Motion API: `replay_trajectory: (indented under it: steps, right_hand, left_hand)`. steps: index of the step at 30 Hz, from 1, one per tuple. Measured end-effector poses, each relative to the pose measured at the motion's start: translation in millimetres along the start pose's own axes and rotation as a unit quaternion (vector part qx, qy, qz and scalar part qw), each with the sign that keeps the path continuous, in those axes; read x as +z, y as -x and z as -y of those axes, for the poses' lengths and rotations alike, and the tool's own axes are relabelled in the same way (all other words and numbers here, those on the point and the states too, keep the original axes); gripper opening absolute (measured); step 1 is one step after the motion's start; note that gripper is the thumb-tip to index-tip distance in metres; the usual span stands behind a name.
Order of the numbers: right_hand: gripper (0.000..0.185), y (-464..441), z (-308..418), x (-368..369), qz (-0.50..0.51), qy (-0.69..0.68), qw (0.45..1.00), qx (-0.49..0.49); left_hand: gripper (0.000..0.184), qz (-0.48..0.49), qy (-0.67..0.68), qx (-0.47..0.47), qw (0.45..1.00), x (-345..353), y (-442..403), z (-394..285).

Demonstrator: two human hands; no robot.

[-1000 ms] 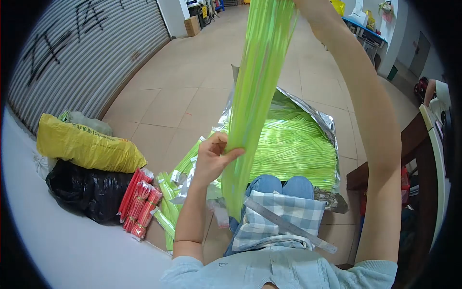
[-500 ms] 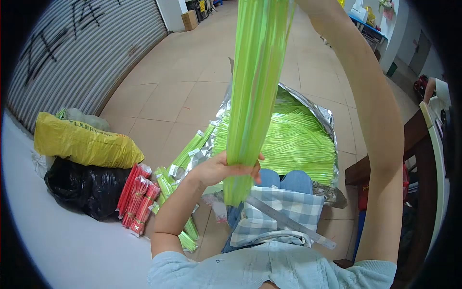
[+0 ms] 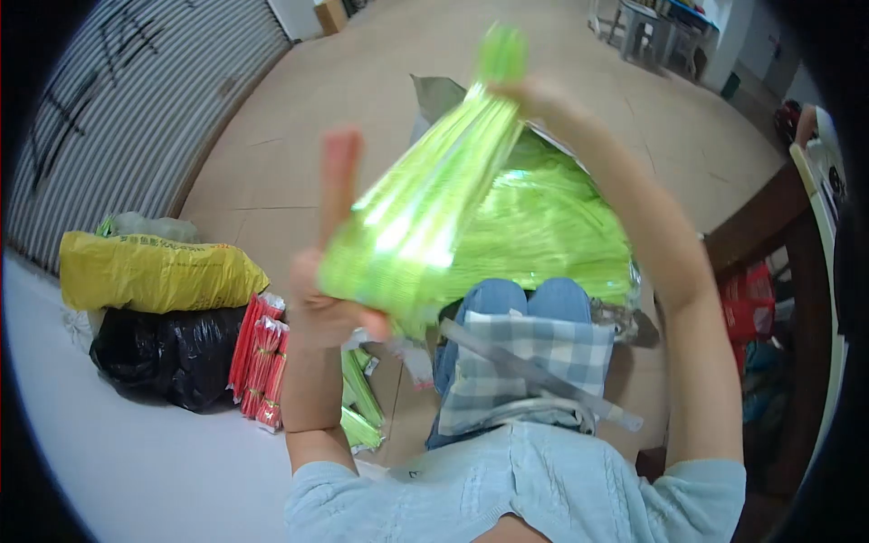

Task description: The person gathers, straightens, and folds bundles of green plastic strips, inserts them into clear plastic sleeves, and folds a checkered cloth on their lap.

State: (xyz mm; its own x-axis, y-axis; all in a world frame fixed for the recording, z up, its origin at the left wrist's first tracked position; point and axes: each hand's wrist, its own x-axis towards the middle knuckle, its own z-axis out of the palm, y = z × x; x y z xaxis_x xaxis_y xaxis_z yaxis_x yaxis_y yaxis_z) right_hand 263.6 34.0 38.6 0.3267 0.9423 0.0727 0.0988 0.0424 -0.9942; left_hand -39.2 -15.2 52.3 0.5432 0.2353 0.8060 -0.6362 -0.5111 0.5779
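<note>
A long bundle of thin, shiny green plastic strips (image 3: 425, 195) slants in front of me, its lower end fanned out wide. My right hand (image 3: 529, 98) is closed around the bundle near its narrow top. Beside the fanned lower end is my left hand (image 3: 326, 294), blurred, with its fingers stretched upward and the thumb apart; whether it touches the strips is hard to tell. Behind the bundle, a large pile of similar green strips (image 3: 561, 226) lies in a silvery wrapper. A ruler (image 3: 534, 373) rests across the checked cloth (image 3: 561, 339) on my lap.
To the left are tied red bundles (image 3: 262, 362), a black plastic bag (image 3: 172, 357) and a yellow sack (image 3: 158, 271). Smaller green bundles (image 3: 362, 398) lie on the floor by my left arm. A dark wooden frame (image 3: 760, 226) stands at right.
The bundle has come down and tilted, and its lower end has spread out. My left hand has gone from gripping it to stretched fingers at its left. My right hand has come lower into view.
</note>
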Motion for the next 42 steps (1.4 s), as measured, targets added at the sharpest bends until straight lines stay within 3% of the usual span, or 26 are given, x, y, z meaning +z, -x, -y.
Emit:
replay_trajectory:
  steps: [1,2,3,4,5,6,7,8,10,13,16,19,21,23,26,28,31,38,39,42]
  right_hand:
    - [0.038,26.7,-19.7,19.2,0.025,0.058,0.994,0.094]
    - [0.041,37.9,-55.3,32.1,0.059,0.148,0.978,0.132]
    - [0.045,71.4,-64.1,52.4,0.03,0.109,0.973,0.201]
    - [0.05,101.7,-66.2,59.6,0.116,0.046,0.958,0.26]
    - [0.05,121.5,-97.4,64.1,0.212,0.219,0.926,0.224]
    - [0.048,169.6,-138.8,68.8,0.166,0.376,0.906,-0.105]
    - [0.041,215.0,-97.9,65.8,0.234,0.449,0.861,-0.037]
    - [0.036,247.4,-121.8,67.8,0.264,0.469,0.84,0.07]
    - [0.035,304.6,-161.8,63.1,0.182,0.458,0.87,0.008]
    - [0.039,310.7,-159.6,52.4,0.085,0.415,0.906,-0.013]
    - [0.032,313.3,-173.6,41.9,0.123,0.414,0.9,-0.051]
    - [0.02,299.8,-153.0,22.5,0.138,0.269,0.952,0.045]
    - [0.01,281.0,-87.9,12.0,-0.006,0.147,0.989,-0.002]
    - [0.009,264.8,-37.7,2.7,-0.117,0.03,0.987,-0.108]
    - [0.009,254.0,-23.9,27.2,-0.135,-0.093,0.953,-0.255]
    - [0.008,246.0,-44.3,49.7,-0.125,0.012,0.954,-0.273]
    - [0.008,240.4,-74.6,61.2,-0.129,0.053,0.946,-0.294]
    - [0.009,249.9,-58.8,53.7,-0.155,0.085,0.932,-0.318]
    - [0.009,251.2,-57.6,53.3,-0.165,0.086,0.93,-0.317]
    - [0.009,253.1,-62.0,53.5,-0.174,0.04,0.922,-0.345]
  left_hand:
    - [0.033,-0.002,0.006,0.07,0.998,0.6,-14.0,4.7]
    - [0.037,-0.024,0.008,0.061,0.998,-0.5,-15.8,4.5]
    - [0.041,-0.046,0.01,0.051,0.998,-1.5,-17.7,4.2]
    - [0.042,-0.095,0.006,-0.01,0.995,-8.8,-16.0,-0.6]
    - [0.044,-0.143,0.007,-0.071,0.987,-15.9,-14.4,-5.6]
    - [0.043,-0.203,0.005,-0.099,0.974,-21.0,-17.3,-10.9]
    - [0.042,-0.263,-0.001,-0.124,0.957,-25.9,-20.6,-14.9]
    - [0.04,-0.278,-0.015,-0.123,0.953,-29.2,-22.2,-16.3]
    - [0.036,-0.308,-0.043,-0.118,0.943,-34.1,-24.6,-18.0]
    - [0.034,-0.282,-0.019,-0.163,0.945,-40.2,-34.3,-21.8]
    - [0.035,-0.29,0.003,-0.185,0.939,-38.8,-50.1,-24.3]
    - [0.035,-0.281,0.045,-0.2,0.938,-39.4,-63.3,-28.2]
    - [0.036,-0.273,0.082,-0.219,0.933,-40.1,-68.1,-26.7]
    - [0.04,-0.221,0.08,-0.232,0.944,-35.5,-69.9,-26.0]
    - [0.043,-0.202,0.086,-0.253,0.942,-9.4,-82.0,-26.0]
    - [0.043,-0.185,0.083,-0.262,0.943,10.8,-87.7,-24.6]
    - [0.042,-0.149,0.144,-0.303,0.93,35.4,-86.0,-17.9]
    - [0.042,-0.142,0.141,-0.338,0.92,81.8,-82.6,-12.8]
    - [0.024,-0.198,0.185,-0.306,0.913,92.1,-82.5,-9.8]
    - [0.024,-0.204,0.186,-0.294,0.915,85.9,-84.7,-12.0]
